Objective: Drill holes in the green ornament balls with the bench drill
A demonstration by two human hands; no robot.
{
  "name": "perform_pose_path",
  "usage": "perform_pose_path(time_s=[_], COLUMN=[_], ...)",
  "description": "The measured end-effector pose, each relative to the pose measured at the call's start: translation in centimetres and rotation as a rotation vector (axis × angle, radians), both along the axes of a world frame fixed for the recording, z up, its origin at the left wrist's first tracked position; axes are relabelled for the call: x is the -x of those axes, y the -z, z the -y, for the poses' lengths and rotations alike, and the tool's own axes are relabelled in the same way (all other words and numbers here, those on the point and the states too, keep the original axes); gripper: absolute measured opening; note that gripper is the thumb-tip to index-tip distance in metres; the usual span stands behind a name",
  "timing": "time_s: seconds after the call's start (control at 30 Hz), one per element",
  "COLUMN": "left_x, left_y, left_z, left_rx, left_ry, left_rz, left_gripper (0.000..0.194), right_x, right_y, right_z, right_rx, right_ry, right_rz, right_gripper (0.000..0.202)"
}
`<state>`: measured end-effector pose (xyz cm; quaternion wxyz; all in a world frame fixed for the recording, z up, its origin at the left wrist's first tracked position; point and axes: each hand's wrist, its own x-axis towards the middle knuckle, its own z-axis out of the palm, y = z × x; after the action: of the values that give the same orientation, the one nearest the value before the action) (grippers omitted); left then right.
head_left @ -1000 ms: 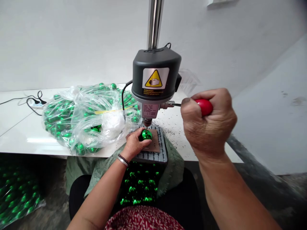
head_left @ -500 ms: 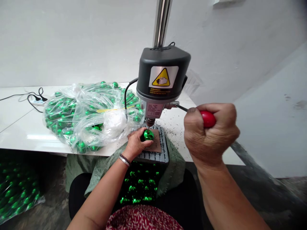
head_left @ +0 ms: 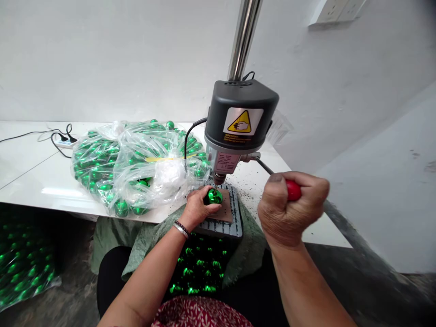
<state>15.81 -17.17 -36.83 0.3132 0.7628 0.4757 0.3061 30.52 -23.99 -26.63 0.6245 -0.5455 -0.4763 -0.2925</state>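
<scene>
A shiny green ball rests on a brown board on the slotted base of a drill press. My left hand grips the ball from the left side, thumb toward me and fingers behind it. Right above, the thin drill bit meets the top of the ball; whether it has gone in I cannot tell. My right hand is wrapped in a fist round the red knob of the feed lever, to the right of the drill head.
A clear plastic bag of green balls lies left of the drill on the white table. Below the base, more green balls show over my lap. Another bag is at lower left. A power strip with cords sits at far left. Dark shavings lie about.
My right hand has pulled the lever's red knob downward, and the lever slopes more steeply. My left hand still holds the ball under the bit. The whole view has shifted slightly.
</scene>
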Motion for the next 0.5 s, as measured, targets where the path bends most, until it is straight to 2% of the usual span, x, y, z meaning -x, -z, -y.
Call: perform_pose_path(time_s=[0.13, 0.2, 0.3, 0.43, 0.5], left_x=[0.0, -0.1, -0.3, 0.4, 1.6], left_y=[-0.3, -0.5, -1.0, -1.9, -2.6], left_z=[0.0, 0.1, 0.3, 1.3, 2.3], left_rx=[0.019, 0.024, 0.035, 0.056, 0.055], left_ry=[-0.018, -0.022, -0.015, 0.007, 0.011], left_rz=[-0.01, -0.015, 0.023, 0.081, 0.061], left_gripper=[0.053, 0.05, 0.043, 0.037, 0.042], right_x=[0.1, 0.0, -0.3, -0.8, -0.8], right_y=[1.3, 0.8, -2.4, -8.0, -9.6], right_z=[0.3, 0.1, -0.9, -2.4, -2.9], right_rx=[-0.005, -0.021, 0.035, 0.336, 0.423], right_ry=[-0.058, -0.053, -0.042, -0.144, -0.116], right_rz=[0.035, 0.014, -0.095, -0.277, -0.333], right_gripper=[0.009, 0.011, 0.017, 0.02, 0.017])
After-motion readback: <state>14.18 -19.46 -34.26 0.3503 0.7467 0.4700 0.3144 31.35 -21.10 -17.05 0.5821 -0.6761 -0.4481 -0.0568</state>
